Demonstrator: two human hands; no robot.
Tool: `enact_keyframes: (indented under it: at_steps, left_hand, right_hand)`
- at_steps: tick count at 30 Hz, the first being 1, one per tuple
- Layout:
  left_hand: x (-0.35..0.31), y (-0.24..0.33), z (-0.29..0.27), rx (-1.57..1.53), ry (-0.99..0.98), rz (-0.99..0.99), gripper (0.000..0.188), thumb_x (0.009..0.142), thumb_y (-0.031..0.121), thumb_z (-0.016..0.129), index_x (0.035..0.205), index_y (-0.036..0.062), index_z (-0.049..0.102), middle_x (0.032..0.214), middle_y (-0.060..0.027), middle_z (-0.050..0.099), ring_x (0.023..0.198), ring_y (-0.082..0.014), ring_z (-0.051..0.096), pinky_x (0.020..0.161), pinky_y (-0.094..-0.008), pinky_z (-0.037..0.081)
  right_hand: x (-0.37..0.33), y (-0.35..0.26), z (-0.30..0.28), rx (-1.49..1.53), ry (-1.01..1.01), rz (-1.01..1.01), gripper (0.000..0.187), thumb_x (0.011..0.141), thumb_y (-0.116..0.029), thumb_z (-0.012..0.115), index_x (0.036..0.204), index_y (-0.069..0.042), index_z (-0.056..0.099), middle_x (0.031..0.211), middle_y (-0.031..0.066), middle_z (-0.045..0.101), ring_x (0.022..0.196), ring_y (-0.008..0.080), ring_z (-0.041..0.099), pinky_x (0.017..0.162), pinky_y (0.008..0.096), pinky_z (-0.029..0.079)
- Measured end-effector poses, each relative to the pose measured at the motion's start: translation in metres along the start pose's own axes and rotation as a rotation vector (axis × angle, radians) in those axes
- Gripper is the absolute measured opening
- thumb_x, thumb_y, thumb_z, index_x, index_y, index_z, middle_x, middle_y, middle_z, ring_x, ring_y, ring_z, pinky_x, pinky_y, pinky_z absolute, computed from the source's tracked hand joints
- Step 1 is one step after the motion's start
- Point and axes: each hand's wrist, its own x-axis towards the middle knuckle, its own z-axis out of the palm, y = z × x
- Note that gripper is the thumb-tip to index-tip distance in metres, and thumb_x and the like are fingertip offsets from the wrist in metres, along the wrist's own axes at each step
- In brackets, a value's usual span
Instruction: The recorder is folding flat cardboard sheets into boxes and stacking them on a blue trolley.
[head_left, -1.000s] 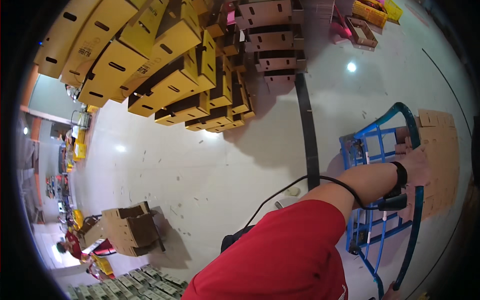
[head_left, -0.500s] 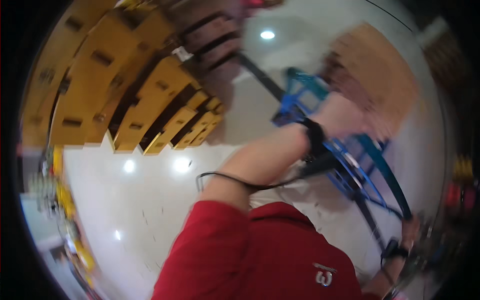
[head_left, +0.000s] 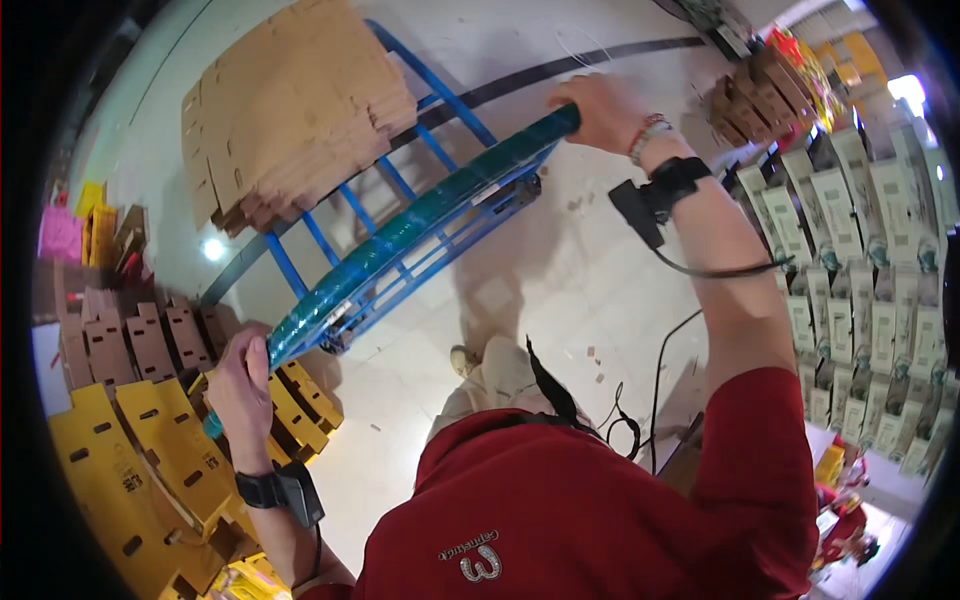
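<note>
The left hand (head_left: 240, 392), nearer, and right hand (head_left: 603, 116), farther, both grip the handle (head_left: 420, 218), slanting near left to far right; the cardboard (head_left: 300, 95) lies beyond, leftward.

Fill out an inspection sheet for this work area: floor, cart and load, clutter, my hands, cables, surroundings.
Surface: pale floor, crossed by a dark stripe.
Job's things: blue cart with a teal-wrapped handle; beyond the handle, a stack of brown cardboard, apparently on the cart.
Clutter: small scraps scattered on the floor.
Hands: left hand closed on the handle's left end, right hand on its right end.
Cables: black cable at the right forearm.
Surroundings: yellow boxes at left, pale cartons at right, a person in red lower right.
</note>
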Motion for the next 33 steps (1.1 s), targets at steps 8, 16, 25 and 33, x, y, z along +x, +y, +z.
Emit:
enact_keyframes:
  at_steps: [8, 16, 25, 33]
  left_hand:
    - [-0.125, 0.057, -0.023, -0.020, -0.013, 0.014, 0.032, 0.088, 0.034, 0.044, 0.089, 0.0063, 0.060, 0.077, -0.0166, 0.059, 0.072, -0.0351, 0.057, 0.061, -0.0372, 0.045]
    - [-0.252, 0.136, -0.022, 0.002, -0.108, -0.059, 0.029, 0.087, 0.032, 0.045, 0.089, 0.0083, 0.062, 0.077, -0.0143, 0.061, 0.071, -0.0323, 0.059, 0.060, -0.0384, 0.045]
    - [-0.390, 0.159, -0.029, 0.062, 0.026, -0.043, 0.033, 0.091, 0.032, 0.040, 0.097, 0.0065, 0.060, 0.080, -0.0154, 0.062, 0.074, -0.0329, 0.059, 0.064, -0.0372, 0.045]
    - [-0.516, 0.147, -0.042, 0.157, -0.033, -0.031, 0.039, 0.093, 0.030, 0.036, 0.104, -0.0028, 0.055, 0.092, -0.0218, 0.060, 0.082, -0.0364, 0.057, 0.065, -0.0367, 0.045]
  right_hand:
    - [-0.132, -0.022, -0.034, 0.132, 0.068, -0.004, 0.045, 0.062, -0.017, 0.068, 0.105, -0.010, 0.055, 0.094, 0.0110, 0.060, 0.091, 0.0280, 0.056, 0.080, 0.0359, 0.045]
    - [-0.291, -0.012, -0.046, 0.111, 0.050, 0.006, 0.048, 0.054, -0.011, 0.074, 0.100, -0.013, 0.058, 0.089, 0.0072, 0.059, 0.088, 0.0295, 0.055, 0.075, 0.0402, 0.043]
    - [-0.410, -0.041, -0.044, 0.024, 0.364, -0.100, 0.015, 0.056, -0.026, 0.063, 0.066, -0.015, 0.061, 0.063, 0.0102, 0.057, 0.061, 0.0325, 0.054, 0.053, 0.0431, 0.040]
    - [-0.533, -0.104, -0.079, 0.048, 0.043, 0.146, 0.023, 0.065, -0.031, 0.066, 0.086, -0.020, 0.064, 0.082, 0.0034, 0.062, 0.082, 0.0211, 0.060, 0.073, 0.0369, 0.046]
